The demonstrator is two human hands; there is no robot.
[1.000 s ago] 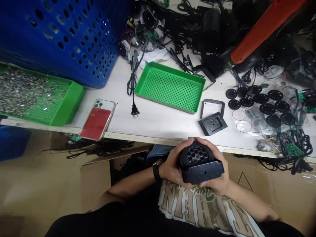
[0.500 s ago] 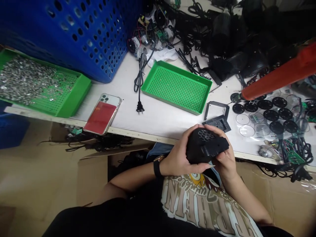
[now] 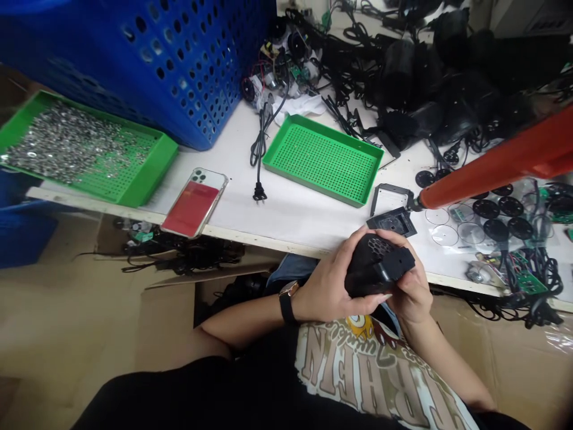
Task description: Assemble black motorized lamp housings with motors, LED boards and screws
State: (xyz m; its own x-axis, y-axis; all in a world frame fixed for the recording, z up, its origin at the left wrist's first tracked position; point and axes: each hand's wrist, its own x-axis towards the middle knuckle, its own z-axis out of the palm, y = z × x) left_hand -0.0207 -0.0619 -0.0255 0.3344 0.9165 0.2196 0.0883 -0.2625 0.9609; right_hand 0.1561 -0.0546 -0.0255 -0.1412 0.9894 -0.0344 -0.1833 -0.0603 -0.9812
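Black plastic housing (image 3: pixel 378 272) sits in both hands just off the table's front edge, above the lap, its honeycomb grille (image 3: pixel 372 249) facing up and away from the wearer. Left hand (image 3: pixel 326 286) cups the near side, with its fingers (image 3: pixel 358 303) running along the lower edge. Right hand (image 3: pixel 414 292) wraps the far end and curls over the top beside the grille. Grip: both hands closed around the body and pressed toward each other, a full wrap and no fingertip pinch. Underside of the housing is hidden by the palms.

Step in hand, as judged: holding and turning over a housing that looks assembled; no fastening work can be made out. Next move calls for freeing one hand before any loose part can be picked up.

Just beyond the grip lie a square black base plate (image 3: pixel 391 223) and an open black frame (image 3: pixel 389 194), with the tip of an orange tube (image 3: pixel 492 167) just beside the plate. Farther ahead is a green perforated tray (image 3: pixel 322 158). Left of the grip are a phone (image 3: pixel 194 203) and a plug on a black cord (image 3: pixel 258 191). Right of the grip are black discs (image 3: pixel 486 209) and clear discs (image 3: pixel 445 235).
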